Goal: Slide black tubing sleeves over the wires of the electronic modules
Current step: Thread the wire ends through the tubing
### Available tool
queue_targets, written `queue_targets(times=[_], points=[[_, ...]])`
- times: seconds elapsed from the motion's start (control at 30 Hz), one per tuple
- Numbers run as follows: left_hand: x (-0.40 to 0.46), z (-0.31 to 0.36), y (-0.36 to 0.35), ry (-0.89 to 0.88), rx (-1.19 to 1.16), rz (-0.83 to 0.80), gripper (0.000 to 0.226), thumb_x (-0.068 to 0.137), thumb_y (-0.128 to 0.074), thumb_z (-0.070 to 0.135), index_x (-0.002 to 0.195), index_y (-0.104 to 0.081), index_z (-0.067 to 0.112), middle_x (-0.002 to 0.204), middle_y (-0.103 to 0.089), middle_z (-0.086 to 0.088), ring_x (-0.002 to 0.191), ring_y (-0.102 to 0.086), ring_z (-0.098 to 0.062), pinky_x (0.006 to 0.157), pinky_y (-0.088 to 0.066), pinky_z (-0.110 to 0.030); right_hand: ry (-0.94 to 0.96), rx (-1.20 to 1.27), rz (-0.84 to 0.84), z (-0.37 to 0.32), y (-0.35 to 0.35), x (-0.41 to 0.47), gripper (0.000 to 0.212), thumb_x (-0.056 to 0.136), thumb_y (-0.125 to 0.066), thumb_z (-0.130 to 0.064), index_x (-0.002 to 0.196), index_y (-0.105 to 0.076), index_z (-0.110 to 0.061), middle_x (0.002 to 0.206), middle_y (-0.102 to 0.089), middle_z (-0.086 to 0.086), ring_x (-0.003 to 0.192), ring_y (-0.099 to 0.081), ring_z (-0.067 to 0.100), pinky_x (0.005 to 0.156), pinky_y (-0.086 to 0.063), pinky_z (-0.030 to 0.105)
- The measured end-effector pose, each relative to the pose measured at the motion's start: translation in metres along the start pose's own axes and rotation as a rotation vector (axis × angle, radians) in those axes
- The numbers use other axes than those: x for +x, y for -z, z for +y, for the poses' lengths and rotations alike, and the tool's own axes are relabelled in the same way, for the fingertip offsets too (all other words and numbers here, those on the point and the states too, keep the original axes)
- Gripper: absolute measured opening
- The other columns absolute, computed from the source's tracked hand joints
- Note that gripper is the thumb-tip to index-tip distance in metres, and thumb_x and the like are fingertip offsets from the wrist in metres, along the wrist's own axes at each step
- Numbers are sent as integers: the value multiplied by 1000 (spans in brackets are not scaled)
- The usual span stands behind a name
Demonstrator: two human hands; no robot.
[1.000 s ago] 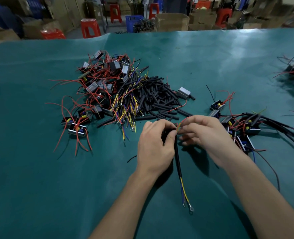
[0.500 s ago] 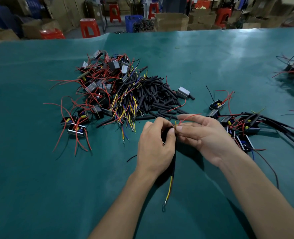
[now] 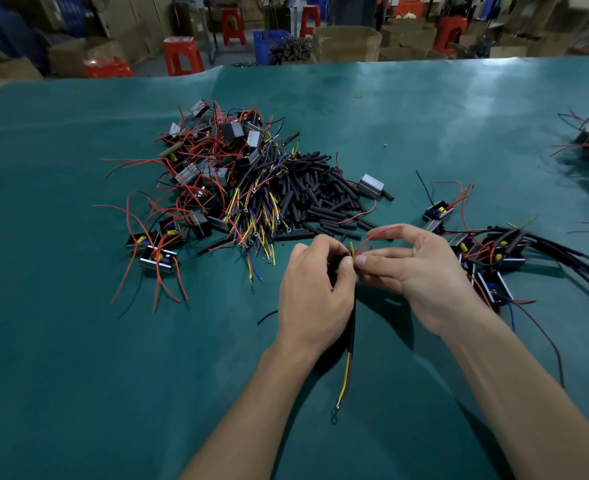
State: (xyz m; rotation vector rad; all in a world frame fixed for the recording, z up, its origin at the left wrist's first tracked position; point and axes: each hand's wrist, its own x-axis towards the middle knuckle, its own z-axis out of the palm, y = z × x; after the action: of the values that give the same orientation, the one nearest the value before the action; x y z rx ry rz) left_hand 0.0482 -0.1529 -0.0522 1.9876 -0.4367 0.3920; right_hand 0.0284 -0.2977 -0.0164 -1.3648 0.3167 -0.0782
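Below left hand [image 3: 315,289], black sleeve [image 3: 352,336] over yellow-red wires [image 3: 345,379]

Red stools [image 3: 183,55] and cardboard boxes [image 3: 346,43] (blue crate [image 3: 264,45] between) behind the table.

left hand [image 3: 315,292], right hand [image 3: 421,271], pinching wires [image 3: 354,253]

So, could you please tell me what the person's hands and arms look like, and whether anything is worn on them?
Both forearms are bare right down to the bottom edge of the picture, with no sleeve or cuff showing. The left hand and the right hand wear no gloves, and no watch, ring or wristband can be seen. The fingernails are short and unpainted.
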Motion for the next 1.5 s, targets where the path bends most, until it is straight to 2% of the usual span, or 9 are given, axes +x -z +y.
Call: queue_targets(times=[0.27, 0.43, 0.83, 0.93, 1.1, 1.23, 1.33, 1.43, 1.5], points=[[0, -2, -1, -6, 12, 16, 5, 94, -58, 21, 92, -59, 16, 86, -62, 10, 89, -52, -18, 78, -44, -38, 95, 24, 284, 14, -19, -5, 25, 71, -81, 10, 84, -64, -3, 70, -74, 17, 61, -72, 26, 59, -59, 31], [0, -1, 0, 5, 19, 6, 1, 95, -61, 17, 94, -62, 17, 88, -65, 8, 90, -53, -18, 80, -43, -39, 305, -390, 413, 23, -19, -5, 17, 68, -83, -17, 78, -76, -29, 66, -75, -6, 66, -75, 14, 77, -63, 43], [1, 1, 4, -12, -6, 65, 7, 90, -66, 7, 90, -66, 14, 85, -68, 9, 83, -54, -19, 76, -42, -29, 563, -631, 126, 10, -6, -2, 21, 86, -76, -6, 85, -76, -28, 81, -76, -13, 76, -73, 9, 80, -61, 36], [0, 2, 3, -24, -9, 78, 10, 87, -66, 7, 90, -69, 16, 85, -70, 10, 84, -57, -18, 78, -44, -32, 676, -757, 95, 8, -2, 0, 17, 86, -76, -6, 88, -75, -23, 95, -74, -15, 92, -70, 8, 84, -57, 39], [2, 4, 6, 56, -165, 90, 21, 81, -54, 8, 82, -72, 18, 85, -69, 9, 78, -61, -3, 72, -46, -17, 511, -613, 48, 11, 0, 5, 17, 89, -74, -7, 86, -74, -24, 83, -77, -9, 84, -72, 9, 82, -56, 40], [13, -4, 15, 256, -277, -62, 29, 89, -54, 3, 83, -74, 23, 66, -61, 13, 49, -49, -6, 52, -40, -22, 475, -525, -11, 12, 0, 6, 19, 88, -74, -3, 85, -75, -21, 80, -77, -4, 79, -74, 12, 80, -57, 29], [25, -8, 24, 331, -234, -178, 21, 97, -57, 9, 99, -72, 24, 87, -73, 8, 77, -67, -22, 73, -56, -37, 446, -485, -14, 14, 3, 9, 17, 88, -76, -6, 85, -76, -22, 77, -77, -2, 71, -72, 17, 73, -56, 27], [38, -9, 23, 348, -219, -313, 14, 98, -63, 17, 109, -71, 18, 82, -73, 6, 66, -61, 1, 67, -46, -21, 408, -454, -5, 17, 4, 9, 14, 88, -78, -10, 85, -77, -24, 70, -72, 0, 57, -57, 16, 62, -46, 26], [46, -9, 21, 379, -243, -422, 17, 100, -60, 14, 114, -70, 9, 78, -73, -1, 53, -57, 6, 56, -42, -15, 400, -419, 11, 17, 3, 11, 17, 86, -78, -5, 83, -77, -22, 88, -76, -3, 64, -66, 14, 69, -51, 27]])
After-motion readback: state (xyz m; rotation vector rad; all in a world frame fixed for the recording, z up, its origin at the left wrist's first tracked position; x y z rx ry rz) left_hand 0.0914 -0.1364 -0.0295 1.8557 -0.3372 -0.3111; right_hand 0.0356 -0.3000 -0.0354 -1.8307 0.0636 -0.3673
